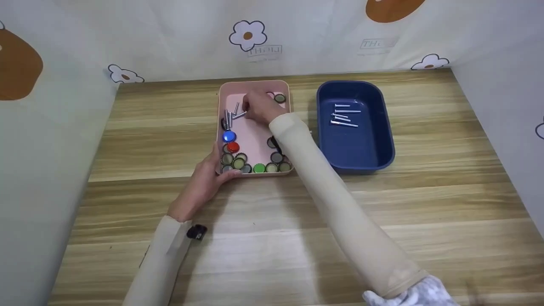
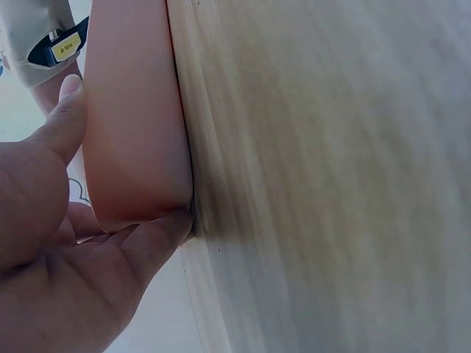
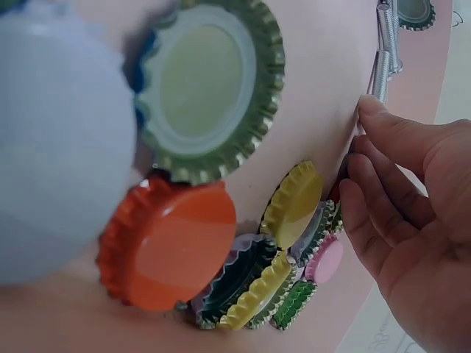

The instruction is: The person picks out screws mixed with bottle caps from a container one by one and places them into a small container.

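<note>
My left hand (image 1: 205, 180) holds the near left corner of a pink tray (image 1: 255, 84), its thumb along the near rim and its fingers against the side wall. In the left wrist view, the fingertips press at the tray's base. Inside the tray, my right hand (image 1: 262, 106) pinches the end of a silver screw (image 1: 239, 114) between thumb and forefinger. Several more screws (image 3: 386, 37) lie beside it along the left wall. Bottle caps surround them: a blue cap (image 1: 229, 136), a red cap (image 1: 233, 147), a green cap (image 1: 259, 168) and others lying face up. The right forearm covers part of the tray's right rim.
To the right stands a deep blue container (image 1: 357, 148) with several screws (image 1: 345, 117) on its floor. Both containers rest on a wood-grain table (image 1: 255, 238). A flower-printed sheet (image 1: 306, 38) hangs behind, and pale walls flank the table. Yellow caps (image 3: 294, 206) lie in the tray's far right corner.
</note>
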`<action>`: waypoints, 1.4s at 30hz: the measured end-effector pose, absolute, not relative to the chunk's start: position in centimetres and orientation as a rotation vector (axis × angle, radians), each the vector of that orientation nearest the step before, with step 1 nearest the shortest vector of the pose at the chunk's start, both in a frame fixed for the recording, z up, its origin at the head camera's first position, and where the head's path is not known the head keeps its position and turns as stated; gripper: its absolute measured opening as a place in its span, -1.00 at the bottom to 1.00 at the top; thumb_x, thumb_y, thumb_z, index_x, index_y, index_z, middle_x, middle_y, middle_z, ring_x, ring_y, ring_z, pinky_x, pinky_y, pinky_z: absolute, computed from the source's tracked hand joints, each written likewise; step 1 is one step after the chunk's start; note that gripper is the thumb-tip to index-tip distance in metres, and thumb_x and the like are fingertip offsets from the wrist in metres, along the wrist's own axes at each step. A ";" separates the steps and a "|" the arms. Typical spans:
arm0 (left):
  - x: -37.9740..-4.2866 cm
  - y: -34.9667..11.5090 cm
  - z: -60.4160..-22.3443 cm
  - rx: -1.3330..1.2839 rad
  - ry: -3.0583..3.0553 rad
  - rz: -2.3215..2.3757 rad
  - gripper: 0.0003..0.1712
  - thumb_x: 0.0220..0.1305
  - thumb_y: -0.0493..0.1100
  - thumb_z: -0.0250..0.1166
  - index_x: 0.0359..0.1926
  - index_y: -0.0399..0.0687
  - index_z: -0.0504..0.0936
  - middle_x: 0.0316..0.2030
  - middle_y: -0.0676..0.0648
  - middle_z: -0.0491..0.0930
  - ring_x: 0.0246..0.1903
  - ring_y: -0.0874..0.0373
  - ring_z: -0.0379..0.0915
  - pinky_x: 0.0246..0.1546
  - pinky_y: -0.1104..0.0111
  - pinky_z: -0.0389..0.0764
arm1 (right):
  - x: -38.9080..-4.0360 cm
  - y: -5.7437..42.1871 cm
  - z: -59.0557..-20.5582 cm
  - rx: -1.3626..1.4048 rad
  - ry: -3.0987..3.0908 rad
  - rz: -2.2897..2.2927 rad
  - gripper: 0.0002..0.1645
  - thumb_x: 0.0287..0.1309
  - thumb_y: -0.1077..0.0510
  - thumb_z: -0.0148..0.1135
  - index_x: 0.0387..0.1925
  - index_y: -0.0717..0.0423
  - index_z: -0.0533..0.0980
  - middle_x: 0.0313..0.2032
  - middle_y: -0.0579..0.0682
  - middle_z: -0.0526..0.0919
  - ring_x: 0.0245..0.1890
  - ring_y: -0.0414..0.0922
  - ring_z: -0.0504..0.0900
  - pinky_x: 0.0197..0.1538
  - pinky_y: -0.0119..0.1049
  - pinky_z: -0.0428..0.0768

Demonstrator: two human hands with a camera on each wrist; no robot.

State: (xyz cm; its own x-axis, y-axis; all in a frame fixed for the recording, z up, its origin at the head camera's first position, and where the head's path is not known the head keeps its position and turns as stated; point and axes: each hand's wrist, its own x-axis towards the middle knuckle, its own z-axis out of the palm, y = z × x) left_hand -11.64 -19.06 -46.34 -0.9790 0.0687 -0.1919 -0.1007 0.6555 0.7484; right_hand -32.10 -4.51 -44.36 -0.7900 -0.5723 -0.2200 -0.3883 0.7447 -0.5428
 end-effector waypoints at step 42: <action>-11.7 -19.1 -46.3 -0.058 2.647 1.191 0.20 0.33 0.06 0.32 0.60 0.11 -0.42 0.60 -0.13 -0.05 0.57 -0.02 -0.06 0.59 0.04 0.01 | -32.5 -2.2 -40.2 -0.800 2.548 -0.601 -0.77 0.36 0.05 0.23 -0.04 0.02 0.64 -0.14 -0.04 0.65 -0.26 -0.13 0.55 -0.28 -0.39 0.54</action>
State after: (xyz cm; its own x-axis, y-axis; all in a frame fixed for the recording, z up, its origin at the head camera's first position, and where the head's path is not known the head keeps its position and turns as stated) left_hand -11.71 -19.05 -46.29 -0.9708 0.0613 -0.2318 -0.1328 0.6674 0.7327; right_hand -32.46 -2.18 -40.17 -0.7557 -0.6083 -0.2427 -0.4357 0.7437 -0.5070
